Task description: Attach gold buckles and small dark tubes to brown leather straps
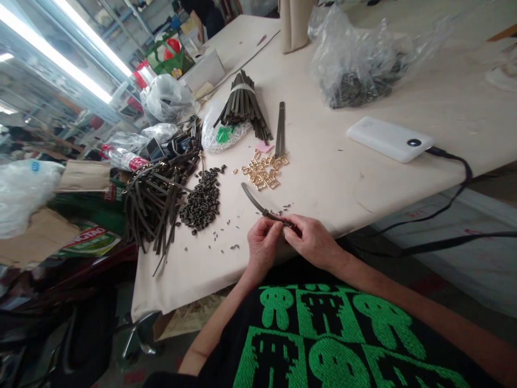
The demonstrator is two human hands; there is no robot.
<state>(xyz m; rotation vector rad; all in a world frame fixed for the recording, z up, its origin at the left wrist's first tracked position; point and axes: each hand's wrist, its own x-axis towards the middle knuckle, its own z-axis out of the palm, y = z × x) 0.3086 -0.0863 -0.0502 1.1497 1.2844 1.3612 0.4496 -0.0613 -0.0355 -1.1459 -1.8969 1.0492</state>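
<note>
A dark grey strap with a small loop on it is pinched between my hands near the table's front edge, its free end curving up to the left. My left hand grips it from the left, fingers closed. My right hand is closed on its other end, and the fingers hide most of that end. Just beyond lie gold buckles in a loose pile. Left of them is a heap of small dark loops. Several flat straps lie behind the buckles.
A tied bundle of straps rests on a clear bag at the back. Straps with buckles hang over the left edge. On the right are a white power bank with a black cable and a plastic bag of dark pieces. Another person stands far back.
</note>
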